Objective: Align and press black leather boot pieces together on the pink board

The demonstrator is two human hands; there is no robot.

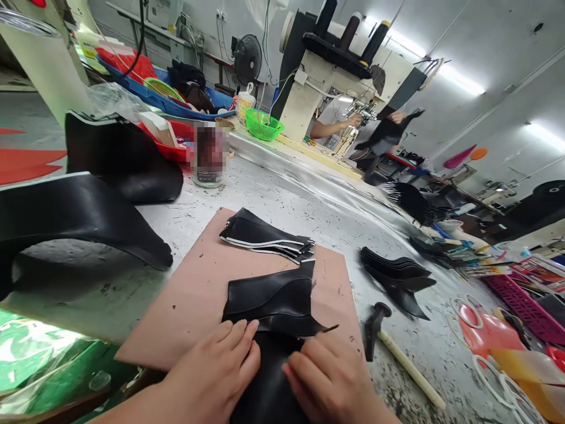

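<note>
A black leather piece (269, 377) hangs toward me over the near edge of a pink board (194, 294). My left hand (220, 359) grips its left upper edge, with the fingers closed together. At the right edge, my right hand (331, 371) is curled and closed on the same leather. Its upper edge meets another black leather piece (269, 294) with a curved seam, lying flat on the board; whether the two are joined I cannot tell. Farther back on the board lies a stack of black leather pieces (265, 232) with white edges.
A hammer (408, 365) lies right of the board, near stacked black pieces (397, 271). Large curved black leather pieces (79, 218) and a glass jar (209, 171) stand left. A sewing machine (335, 76) and a person's arm (331, 126) are beyond. A purple basket (525, 303) sits right.
</note>
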